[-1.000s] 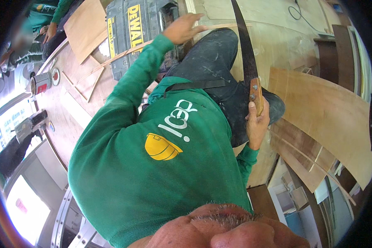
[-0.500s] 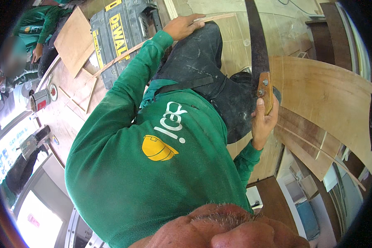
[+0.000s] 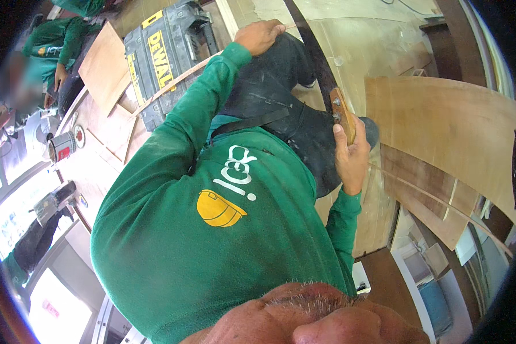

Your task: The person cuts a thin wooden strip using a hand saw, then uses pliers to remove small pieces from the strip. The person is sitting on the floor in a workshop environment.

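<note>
Brown wood makes the handle (image 3: 344, 119) of the hand saw (image 3: 314, 50), gripped in the right hand (image 3: 352, 155) at 2 o'clock. Its blade has tipped toward 11 o'clock, nearer the thin wood strip (image 3: 195, 70). At 12 o'clock, the left hand (image 3: 260, 38) lies by the knee (image 3: 286, 54); I can't tell if it grips.

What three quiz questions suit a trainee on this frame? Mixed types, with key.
1. Fill in: the right grip holds the saw by its ____.
2. True or false: the black toolbox is left of the saw in the picture.
3. Which is nearest the left grip? A) round tin; B) thin wood strip; C) large curved wood panel.

Key: 1. handle; 2. true; 3. B.
</note>
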A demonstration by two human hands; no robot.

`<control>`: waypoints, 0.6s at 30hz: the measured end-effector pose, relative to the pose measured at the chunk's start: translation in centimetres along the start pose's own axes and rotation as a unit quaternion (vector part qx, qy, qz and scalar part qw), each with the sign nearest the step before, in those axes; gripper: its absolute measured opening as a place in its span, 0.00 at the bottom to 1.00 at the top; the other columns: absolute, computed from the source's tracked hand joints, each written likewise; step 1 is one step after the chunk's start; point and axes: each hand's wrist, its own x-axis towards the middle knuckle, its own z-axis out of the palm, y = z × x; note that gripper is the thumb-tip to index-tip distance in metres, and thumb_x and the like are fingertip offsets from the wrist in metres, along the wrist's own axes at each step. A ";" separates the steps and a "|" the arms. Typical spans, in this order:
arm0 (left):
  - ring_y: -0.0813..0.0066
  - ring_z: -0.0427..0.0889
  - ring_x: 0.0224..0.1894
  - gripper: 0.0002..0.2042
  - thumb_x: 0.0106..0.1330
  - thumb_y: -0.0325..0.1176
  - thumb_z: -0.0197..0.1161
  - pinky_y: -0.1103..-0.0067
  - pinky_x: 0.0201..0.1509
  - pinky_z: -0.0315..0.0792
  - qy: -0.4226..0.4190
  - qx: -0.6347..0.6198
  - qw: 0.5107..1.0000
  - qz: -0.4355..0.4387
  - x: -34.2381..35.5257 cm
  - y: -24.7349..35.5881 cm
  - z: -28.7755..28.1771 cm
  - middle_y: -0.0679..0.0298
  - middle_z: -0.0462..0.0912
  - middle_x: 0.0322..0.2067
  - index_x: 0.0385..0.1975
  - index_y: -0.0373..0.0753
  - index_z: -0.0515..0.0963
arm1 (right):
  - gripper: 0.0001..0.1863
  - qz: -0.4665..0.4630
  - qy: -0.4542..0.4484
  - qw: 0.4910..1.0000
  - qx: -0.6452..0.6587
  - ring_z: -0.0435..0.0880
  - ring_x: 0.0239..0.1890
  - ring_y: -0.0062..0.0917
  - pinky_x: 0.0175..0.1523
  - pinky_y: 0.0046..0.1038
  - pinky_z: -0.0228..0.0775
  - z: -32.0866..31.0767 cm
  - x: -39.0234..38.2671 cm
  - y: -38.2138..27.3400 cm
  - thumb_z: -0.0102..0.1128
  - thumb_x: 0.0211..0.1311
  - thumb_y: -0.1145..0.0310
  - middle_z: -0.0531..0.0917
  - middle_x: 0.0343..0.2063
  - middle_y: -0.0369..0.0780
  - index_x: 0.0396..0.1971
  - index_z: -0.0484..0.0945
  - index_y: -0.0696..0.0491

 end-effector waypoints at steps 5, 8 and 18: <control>0.39 0.85 0.53 0.23 0.81 0.54 0.46 0.51 0.59 0.75 0.026 0.041 0.998 -0.041 2.1 0.2 1.9 0.44 0.88 0.48 0.52 0.43 0.83 | 0.22 0.044 -0.053 0.997 0.033 0.87 0.44 0.32 0.53 0.32 0.77 -0.9 0.4 0.7 0.65 0.76 0.64 0.87 0.46 0.48 0.63 0.76 0.58; 0.38 0.86 0.49 0.23 0.80 0.53 0.47 0.49 0.55 0.77 0.072 0.052 0.995 -0.055 2.1 0.9 2.8 0.43 0.88 0.44 0.48 0.42 0.83 | 0.22 0.012 -0.045 0.999 0.022 0.88 0.44 0.33 0.51 0.33 0.78 -1.2 1.1 1.1 0.65 0.76 0.64 0.87 0.46 0.48 0.63 0.76 0.57; 0.37 0.88 0.44 0.24 0.80 0.55 0.44 0.46 0.50 0.78 0.079 0.109 0.989 -0.056 1.8 1.1 3.2 0.44 0.89 0.40 0.46 0.43 0.83 | 0.20 -0.010 -0.032 0.999 -0.023 0.91 0.44 0.40 0.50 0.35 0.80 -1.7 0.9 1.4 0.65 0.75 0.66 0.89 0.46 0.51 0.62 0.77 0.57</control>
